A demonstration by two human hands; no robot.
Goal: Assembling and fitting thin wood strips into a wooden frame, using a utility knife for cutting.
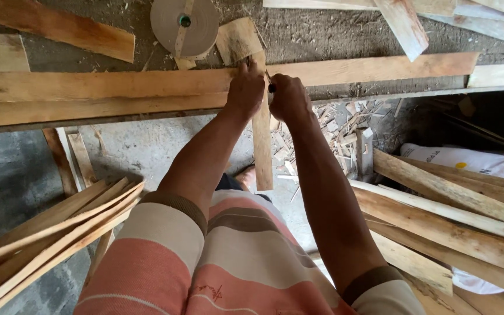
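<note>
At the centre top of the frame, the left hand presses a narrow wooden slat flat against a long plank to steady it. The right hand has its fingers closed around a small dark tool, touching the slat.

both arms outstretched; left hand and right hand fisted, nearly touching
</note>
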